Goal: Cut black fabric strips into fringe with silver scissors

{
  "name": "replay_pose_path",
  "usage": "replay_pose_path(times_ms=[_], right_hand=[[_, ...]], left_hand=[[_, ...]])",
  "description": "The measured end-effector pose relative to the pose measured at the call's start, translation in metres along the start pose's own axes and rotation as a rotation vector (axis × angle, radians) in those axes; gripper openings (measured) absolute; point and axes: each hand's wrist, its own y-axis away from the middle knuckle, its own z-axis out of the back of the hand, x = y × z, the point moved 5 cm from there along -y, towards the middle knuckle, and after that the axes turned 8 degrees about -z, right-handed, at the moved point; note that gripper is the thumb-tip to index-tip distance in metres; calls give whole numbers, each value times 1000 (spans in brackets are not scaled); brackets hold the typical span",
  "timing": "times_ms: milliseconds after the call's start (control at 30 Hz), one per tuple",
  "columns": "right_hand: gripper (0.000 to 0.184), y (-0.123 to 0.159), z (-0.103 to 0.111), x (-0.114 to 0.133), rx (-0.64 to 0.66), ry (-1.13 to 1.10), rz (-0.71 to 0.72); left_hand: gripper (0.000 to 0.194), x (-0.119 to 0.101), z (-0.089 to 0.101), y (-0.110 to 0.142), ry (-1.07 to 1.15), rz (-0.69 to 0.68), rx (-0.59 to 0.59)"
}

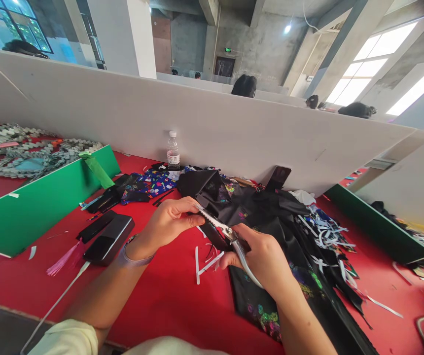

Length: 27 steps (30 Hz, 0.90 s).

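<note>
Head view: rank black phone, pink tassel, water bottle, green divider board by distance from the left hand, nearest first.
From the left hand, which holds black fabric at the scissors:
1. Black phone, on the red table just left of the wrist.
2. Water bottle, upright behind the hand by the white partition.
3. Pink tassel, left of the phone; too close to the bottle to call.
4. Green divider board, far left.

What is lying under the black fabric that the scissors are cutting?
Under the black fabric lies the red table, with white strips at its edge. Whatever lies beneath the pile's middle is covered.
</note>
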Motion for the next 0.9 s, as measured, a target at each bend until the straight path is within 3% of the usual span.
replay_pose_path(times_ms=[233, 533, 700, 800, 900], right_hand=[[62, -2, -3, -13, 148, -343, -127], [62, -14, -2, -30, 167, -453, -214], [58, -18, -8, -28, 155, -653, -253], [51, -22, -13, -32, 133, -748, -299], [44, -26, -18, -38, 82, -810, -357]], left_hand=[[9, 4, 3, 0, 13, 14, 6], [18, 12, 8, 1, 71, 119, -105], [21, 26, 11, 0, 124, 144, -181], [19, 21, 11, 1, 3, 44, -216], [9, 0, 9, 6, -335, -267, -292]])
